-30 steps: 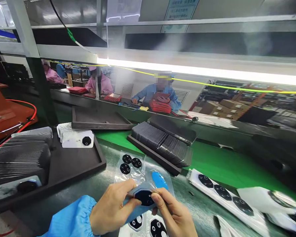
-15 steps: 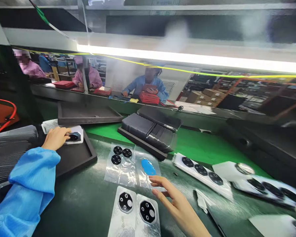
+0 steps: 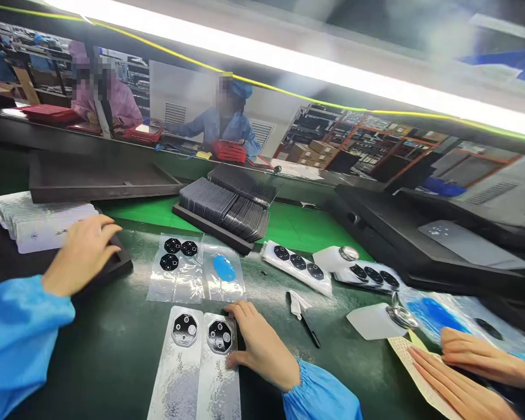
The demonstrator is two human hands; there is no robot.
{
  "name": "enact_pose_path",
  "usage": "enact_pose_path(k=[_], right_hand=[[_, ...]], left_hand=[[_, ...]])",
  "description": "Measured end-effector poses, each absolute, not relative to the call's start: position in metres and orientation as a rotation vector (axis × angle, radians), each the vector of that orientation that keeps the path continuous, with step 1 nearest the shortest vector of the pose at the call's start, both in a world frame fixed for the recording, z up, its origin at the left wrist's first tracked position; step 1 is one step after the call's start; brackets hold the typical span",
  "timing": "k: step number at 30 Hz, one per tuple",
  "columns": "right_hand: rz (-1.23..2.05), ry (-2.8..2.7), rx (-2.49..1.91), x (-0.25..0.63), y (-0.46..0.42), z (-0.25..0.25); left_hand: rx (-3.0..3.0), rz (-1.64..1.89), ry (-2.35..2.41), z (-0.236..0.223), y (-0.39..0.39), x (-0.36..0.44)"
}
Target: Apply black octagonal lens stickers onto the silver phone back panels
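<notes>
Two silvery phone back covers with black camera rings lie side by side at the near edge: the left cover (image 3: 181,356) and the right cover (image 3: 216,361). My right hand (image 3: 258,347) grips the right cover's side edge beside its ring, fingers above and thumb below. My left hand (image 3: 81,252) rests palm down on the corner of a black tray (image 3: 118,263), fingers loosely spread, touching a stack of white back covers (image 3: 39,224); nothing shows in it.
Clear film sheets hold black lens pieces (image 3: 177,256) and a blue tab (image 3: 224,267). Behind stands a tray of dark sheets (image 3: 227,207). A black pen-like tool (image 3: 308,329), lens strips (image 3: 297,262) and a black machine (image 3: 420,245) lie right. Another person's hands (image 3: 464,373) work at bottom right.
The view swung right and down. My left hand drew back from the white stack to the tray corner. My right hand dropped from the film sheet onto the right back cover.
</notes>
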State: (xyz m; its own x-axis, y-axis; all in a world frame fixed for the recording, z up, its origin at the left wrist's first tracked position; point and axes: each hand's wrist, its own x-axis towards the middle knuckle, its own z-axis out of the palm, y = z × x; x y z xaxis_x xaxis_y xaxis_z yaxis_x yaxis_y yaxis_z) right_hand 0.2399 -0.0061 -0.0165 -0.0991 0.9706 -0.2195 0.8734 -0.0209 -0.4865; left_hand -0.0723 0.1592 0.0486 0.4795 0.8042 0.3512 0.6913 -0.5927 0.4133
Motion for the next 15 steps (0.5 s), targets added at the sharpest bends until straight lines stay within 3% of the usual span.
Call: enact_pose_path(k=[4,9,15], right_hand=[[0.826,-2.071,-2.002,0.24,0.005,-0.019],[0.809,-1.993,-1.897,0.233,-0.01,-0.007],[0.936,-2.067,-1.48,0.233,-0.008,0.03]], left_hand=[[2.576,0.587,0.96,0.018,0.109,-0.041],[1.918,0.419,0.839,-0.022,0.039,0.007],[1.337,0.399,0.573,-0.014,0.025,0.016]])
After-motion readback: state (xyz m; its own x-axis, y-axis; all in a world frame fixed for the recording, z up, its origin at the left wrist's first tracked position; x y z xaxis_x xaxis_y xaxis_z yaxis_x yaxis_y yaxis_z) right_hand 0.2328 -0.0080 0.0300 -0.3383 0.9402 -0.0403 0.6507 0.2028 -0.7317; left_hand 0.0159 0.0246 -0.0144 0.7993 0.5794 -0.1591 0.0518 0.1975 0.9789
